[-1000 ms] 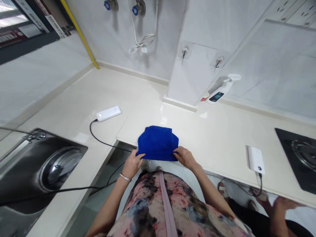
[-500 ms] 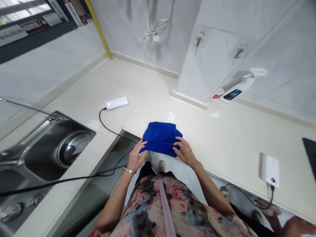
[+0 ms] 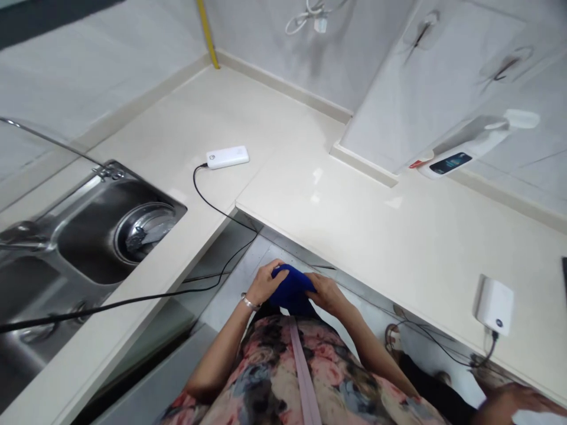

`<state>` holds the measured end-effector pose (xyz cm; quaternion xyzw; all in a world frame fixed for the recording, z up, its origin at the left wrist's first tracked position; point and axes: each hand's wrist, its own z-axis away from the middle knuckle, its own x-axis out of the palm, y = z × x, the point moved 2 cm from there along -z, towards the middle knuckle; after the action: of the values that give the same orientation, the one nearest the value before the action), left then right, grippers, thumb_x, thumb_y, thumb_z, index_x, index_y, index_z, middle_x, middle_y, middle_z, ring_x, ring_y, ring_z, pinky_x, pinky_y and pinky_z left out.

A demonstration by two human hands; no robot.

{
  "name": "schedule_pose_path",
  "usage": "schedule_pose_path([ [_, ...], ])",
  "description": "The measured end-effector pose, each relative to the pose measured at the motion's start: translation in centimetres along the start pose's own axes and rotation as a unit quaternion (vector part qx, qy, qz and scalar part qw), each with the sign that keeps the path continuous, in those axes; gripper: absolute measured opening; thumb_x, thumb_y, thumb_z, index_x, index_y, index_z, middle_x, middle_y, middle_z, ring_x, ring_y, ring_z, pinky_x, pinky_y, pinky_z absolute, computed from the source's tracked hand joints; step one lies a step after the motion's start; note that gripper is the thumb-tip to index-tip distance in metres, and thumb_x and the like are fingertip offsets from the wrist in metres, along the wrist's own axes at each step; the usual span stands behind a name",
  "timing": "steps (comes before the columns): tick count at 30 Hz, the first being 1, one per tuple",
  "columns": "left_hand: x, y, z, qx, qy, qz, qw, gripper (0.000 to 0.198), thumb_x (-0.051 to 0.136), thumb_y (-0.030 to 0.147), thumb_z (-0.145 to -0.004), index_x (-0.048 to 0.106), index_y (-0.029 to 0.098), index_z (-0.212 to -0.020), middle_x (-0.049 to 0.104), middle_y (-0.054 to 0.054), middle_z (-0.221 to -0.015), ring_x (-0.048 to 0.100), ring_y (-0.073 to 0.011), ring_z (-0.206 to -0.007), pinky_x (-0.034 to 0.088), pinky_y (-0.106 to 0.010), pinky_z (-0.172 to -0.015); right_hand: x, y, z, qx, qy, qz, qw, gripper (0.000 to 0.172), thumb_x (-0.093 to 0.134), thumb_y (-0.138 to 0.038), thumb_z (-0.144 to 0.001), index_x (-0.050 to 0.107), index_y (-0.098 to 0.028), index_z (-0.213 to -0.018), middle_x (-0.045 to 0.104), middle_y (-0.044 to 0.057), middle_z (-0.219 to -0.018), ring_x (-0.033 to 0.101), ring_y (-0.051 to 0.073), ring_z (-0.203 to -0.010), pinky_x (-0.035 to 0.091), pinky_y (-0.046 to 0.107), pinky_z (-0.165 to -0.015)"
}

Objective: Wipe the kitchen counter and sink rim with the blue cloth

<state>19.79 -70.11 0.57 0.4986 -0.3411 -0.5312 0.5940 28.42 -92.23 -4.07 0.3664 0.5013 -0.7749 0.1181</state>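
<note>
A blue cloth (image 3: 292, 289) is bunched between my two hands, close in front of my body and below the counter's front edge. My left hand (image 3: 267, 283) is closed on its left side, thumb lying over the top of the fabric. On the right side my right hand (image 3: 326, 291) grips the cloth, some of its fingers hidden behind or under it. The lower part of the cloth hangs down towards my waist.
The pale counter (image 3: 319, 212) runs along the walls. A metal sink (image 3: 97, 230) with a steel bowl (image 3: 146, 233) lies left. White power banks (image 3: 228, 157) sit on the counter, a black cable (image 3: 133, 300) trailing across. A white bottle (image 3: 465, 154) stands right; another person's hand (image 3: 514, 404) shows at lower right.
The blue cloth has come off the counter's edge towards my body and is now bunched instead of spread. Both hands moved back with it and closer together. The camera view has shifted.
</note>
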Motion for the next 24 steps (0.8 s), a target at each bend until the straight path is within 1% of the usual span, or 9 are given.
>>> schedule_pose_path([
  [4, -1.5, -5.7, 3.4, -0.122, -0.046, 0.129, 0.983, 0.054, 0.078, 0.066, -0.084, 0.075, 0.017, -0.104, 0.069, -0.006, -0.089, 0.061, -0.0202, -0.075, 0.043, -0.025, -0.058, 2.3, -1.9, 0.9, 0.083, -0.092, -0.027, 0.992, 0.032, 0.059, -0.02, -0.097, 0.065, -0.022, -0.128, 0.077, 0.008, -0.109, 0.073, 0.024, -0.097, 0.052, 0.028, -0.083],
  [8, -2.1, -11.2, 6.1, -0.267, 0.016, 0.323, 0.908, 0.062, 0.079, 0.068, -0.078, 0.073, 0.016, -0.111, 0.071, -0.009, -0.093, 0.064, -0.0217, -0.072, 0.049, -0.027, -0.058, 3.8, -5.1, -0.1, 0.091, -0.109, -0.09, 0.986, 0.024, 0.061, -0.023, -0.096, 0.067, -0.023, -0.119, 0.075, 0.003, -0.094, 0.069, 0.021, -0.081, 0.047, 0.026, -0.074],
  [10, -2.3, -13.2, 6.4, -0.314, 0.094, 0.348, 0.878, 0.052, 0.079, 0.056, -0.076, 0.072, 0.015, -0.107, 0.071, -0.009, -0.089, 0.064, -0.0199, -0.066, 0.052, -0.029, -0.06, 4.2, -7.1, -0.8, 0.078, -0.109, -0.14, 0.981, 0.018, 0.063, -0.026, -0.093, 0.068, -0.023, -0.111, 0.073, 0.001, -0.09, 0.066, 0.019, -0.078, 0.047, 0.026, -0.074],
  [13, -3.0, -15.3, 6.3, -0.335, 0.275, 0.311, 0.846, 0.037, 0.075, 0.042, -0.072, 0.067, 0.015, -0.096, 0.069, -0.009, -0.083, 0.059, -0.0159, -0.059, 0.047, -0.025, -0.056, 4.5, -9.3, -2.0, 0.082, -0.06, -0.204, 0.974, 0.017, 0.063, -0.031, -0.093, 0.069, -0.024, -0.107, 0.073, 0.0, -0.092, 0.066, 0.019, -0.082, 0.05, 0.028, -0.079],
  [15, -3.5, -16.0, 6.5, -0.323, 0.367, 0.283, 0.825, 0.034, 0.068, 0.046, -0.074, 0.06, 0.018, -0.092, 0.064, -0.005, -0.078, 0.055, -0.0136, -0.057, 0.044, -0.024, -0.056, 4.5, -9.8, -2.6, 0.114, 0.011, -0.206, 0.972, 0.019, 0.06, -0.035, -0.096, 0.069, -0.023, -0.107, 0.073, 0.001, -0.093, 0.066, 0.02, -0.084, 0.052, 0.03, -0.083],
  [18, -4.1, -16.5, 7.6, -0.284, 0.442, 0.247, 0.814, 0.039, 0.056, 0.057, -0.078, 0.053, 0.021, -0.094, 0.053, 0.004, -0.073, 0.044, -0.009, -0.053, 0.043, -0.022, -0.058, 4.5, -9.2, -3.1, 0.171, 0.104, -0.148, 0.968, 0.024, 0.059, -0.035, -0.097, 0.07, -0.021, -0.113, 0.073, 0.005, -0.092, 0.066, 0.022, -0.083, 0.053, 0.033, -0.082],
  [20, -3.8, -16.3, 8.3, -0.258, 0.433, 0.238, 0.83, 0.049, 0.059, 0.064, -0.075, 0.055, 0.02, -0.096, 0.054, 0.004, -0.075, 0.042, -0.0087, -0.053, 0.046, -0.024, -0.06, 4.6, -8.8, -3.4, 0.184, 0.121, -0.105, 0.97, 0.03, 0.06, -0.032, -0.097, 0.068, -0.019, -0.122, 0.074, 0.007, -0.094, 0.069, 0.024, -0.085, 0.054, 0.033, -0.082],
  [22, -2.4, -15.8, 8.3, -0.244, 0.351, 0.262, 0.865, 0.06, 0.072, 0.069, -0.069, 0.061, 0.018, -0.099, 0.063, -0.002, -0.082, 0.051, -0.0121, -0.06, 0.052, -0.03, -0.065, 5.0, -8.9, -3.7, 0.172, 0.103, -0.064, 0.978, 0.035, 0.063, -0.028, -0.096, 0.066, -0.017, -0.13, 0.076, 0.01, -0.102, 0.072, 0.026, -0.093, 0.056, 0.033, -0.086],
  [24, -0.2, -15.0, 7.8, -0.231, 0.256, 0.287, 0.894, 0.066, 0.081, 0.071, -0.07, 0.066, 0.016, -0.103, 0.07, -0.009, -0.095, 0.063, -0.0192, -0.074, 0.059, -0.037, -0.075, 5.8, -9.8, -3.9, 0.136, 0.051, -0.029, 0.989, 0.039, 0.065, -0.026, -0.096, 0.064, -0.015, -0.134, 0.076, 0.013, -0.113, 0.073, 0.028, -0.105, 0.058, 0.035, -0.094],
])
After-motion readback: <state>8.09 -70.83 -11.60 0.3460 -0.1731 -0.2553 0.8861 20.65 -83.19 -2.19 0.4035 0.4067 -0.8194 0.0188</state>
